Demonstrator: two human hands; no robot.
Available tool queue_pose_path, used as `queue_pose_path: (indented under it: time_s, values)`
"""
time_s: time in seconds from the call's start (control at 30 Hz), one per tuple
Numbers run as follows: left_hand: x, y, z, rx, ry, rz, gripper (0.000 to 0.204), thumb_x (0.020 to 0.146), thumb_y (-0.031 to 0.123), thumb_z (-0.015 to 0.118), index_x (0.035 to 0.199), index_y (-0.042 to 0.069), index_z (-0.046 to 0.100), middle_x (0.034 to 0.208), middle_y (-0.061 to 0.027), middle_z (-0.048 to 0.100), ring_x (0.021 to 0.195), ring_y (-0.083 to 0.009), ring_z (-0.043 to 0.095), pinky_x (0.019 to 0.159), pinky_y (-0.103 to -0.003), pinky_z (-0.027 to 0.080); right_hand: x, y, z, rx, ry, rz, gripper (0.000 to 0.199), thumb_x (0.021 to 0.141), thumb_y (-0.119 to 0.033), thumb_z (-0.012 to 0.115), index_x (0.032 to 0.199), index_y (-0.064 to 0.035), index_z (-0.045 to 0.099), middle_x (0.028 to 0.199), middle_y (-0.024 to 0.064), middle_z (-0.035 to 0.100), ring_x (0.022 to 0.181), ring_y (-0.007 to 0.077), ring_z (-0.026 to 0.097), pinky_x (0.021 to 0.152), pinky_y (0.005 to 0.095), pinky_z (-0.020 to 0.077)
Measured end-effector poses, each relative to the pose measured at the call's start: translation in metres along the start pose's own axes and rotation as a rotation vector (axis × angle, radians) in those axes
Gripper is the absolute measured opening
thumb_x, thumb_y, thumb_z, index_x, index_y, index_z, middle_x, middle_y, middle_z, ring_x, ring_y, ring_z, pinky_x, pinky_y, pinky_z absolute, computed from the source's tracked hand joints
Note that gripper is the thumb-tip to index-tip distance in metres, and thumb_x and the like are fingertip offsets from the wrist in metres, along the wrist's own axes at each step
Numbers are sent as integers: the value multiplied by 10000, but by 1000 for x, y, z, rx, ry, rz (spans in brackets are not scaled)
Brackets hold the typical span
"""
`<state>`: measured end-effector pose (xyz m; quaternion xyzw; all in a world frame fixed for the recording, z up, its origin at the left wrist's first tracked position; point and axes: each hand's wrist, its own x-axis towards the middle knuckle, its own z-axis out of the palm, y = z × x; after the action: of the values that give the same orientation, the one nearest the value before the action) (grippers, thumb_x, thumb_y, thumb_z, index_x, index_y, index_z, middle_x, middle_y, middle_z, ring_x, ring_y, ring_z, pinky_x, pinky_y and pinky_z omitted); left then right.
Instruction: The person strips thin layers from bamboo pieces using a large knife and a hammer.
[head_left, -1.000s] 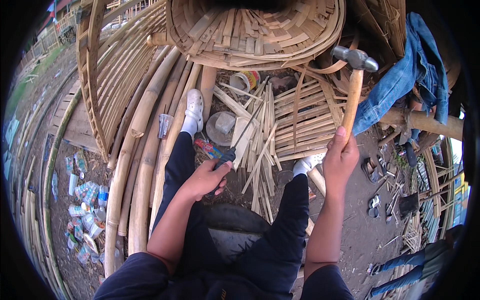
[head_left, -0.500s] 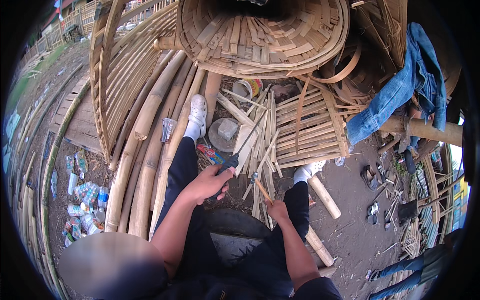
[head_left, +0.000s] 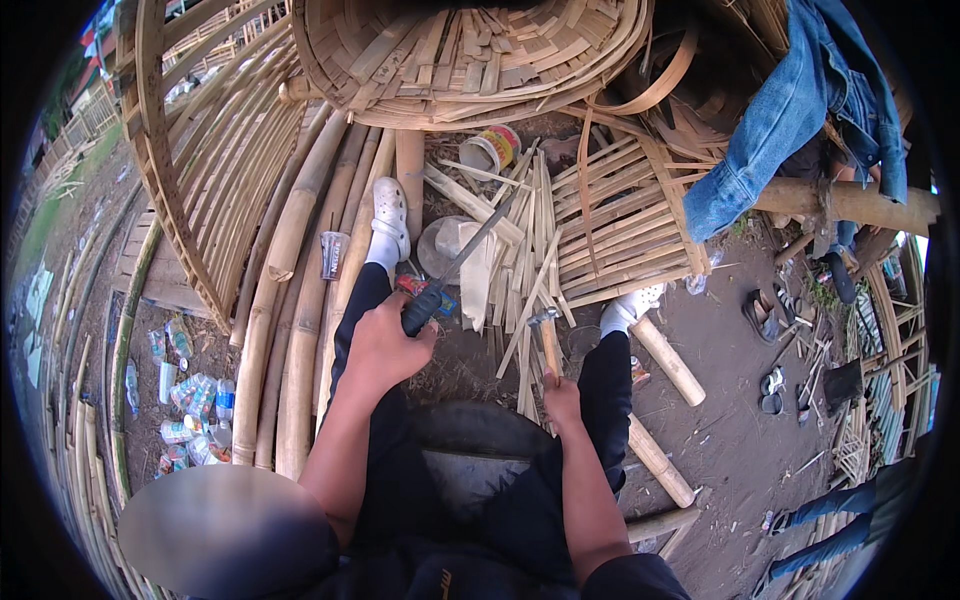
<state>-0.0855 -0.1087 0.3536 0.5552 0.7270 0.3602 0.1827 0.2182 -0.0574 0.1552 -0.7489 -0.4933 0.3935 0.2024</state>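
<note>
— Bare dirt ground point(head_left: 740, 420) spreads under everything, with one large woven bamboo piece point(head_left: 480, 70) at the top and one slatted bamboo panel point(head_left: 625, 230) below it, to the right

— How many tools do you count in the hands?

— Two, one apiece. Left hand point(head_left: 388, 345): its fingers are folded round the dark handle point(head_left: 422, 308) of one long blade point(head_left: 478, 250), which points up and to the right across a pile of pale bamboo strips point(head_left: 528, 275)

— And the other?

— Right hand point(head_left: 563, 403): fingers closed about the wooden shaft of one hammer point(head_left: 551, 350), its head toward the strips. Whether either tool touches them I cannot tell, and they overlap too much for a number

— Feet?

— Two white clogs point(head_left: 388, 212), one on each: the left beside long bamboo poles point(head_left: 300, 330), the right just beside the panel's lower edge. At least two short pole pieces point(head_left: 668, 360) lie to the right of that leg

— What else can be numbered?

— One denim garment point(head_left: 760, 130) hanging at the upper right, one white-and-yellow tub point(head_left: 490, 150) near the far end of the strips, one printed cup point(head_left: 335, 255) on the poles, and one pair of legs in jeans point(head_left: 830, 510) at the lower right. Plastic bottles and cups point(head_left: 200, 400) lie heaped on the left, too jumbled for a count
</note>
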Motion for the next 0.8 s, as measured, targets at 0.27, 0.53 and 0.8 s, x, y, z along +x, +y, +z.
queue_pose_path:
  time_s: [0.27, 0.53, 0.8]
  values:
    - [49, -20, -4, 131, -30, 382, 266, 745, 225, 743, 833, -6, 647, 674, -209, 599, 671, -381, 617, 640, -433, 471, 10, 10, 10, 13, 59, -194, 532, 958, -442, 528, 741, 40, 595, 581, 150, 551, 504, 275, 557, 478, 407, 411]
    - [84, 6, -1, 175, -353, -20, 271, 787, 255, 709, 739, -5, 648, 556, -69, 604, 496, -140, 604, 512, -321, 463, 3, 3, -1, 106, 8, -212, 514, 960, -444, 526, 724, 11, 566, 526, 85, 501, 385, 210, 494, 375, 374, 378]
    - [114, -35, 9, 117, -487, -132, 267, 723, 230, 702, 668, -21, 631, 546, -79, 605, 504, -164, 617, 527, -321, 481, 2, 0, -9, 139, -21, -158, 534, 953, -448, 535, 721, 30, 587, 543, 130, 553, 418, 246, 557, 406, 389, 406]
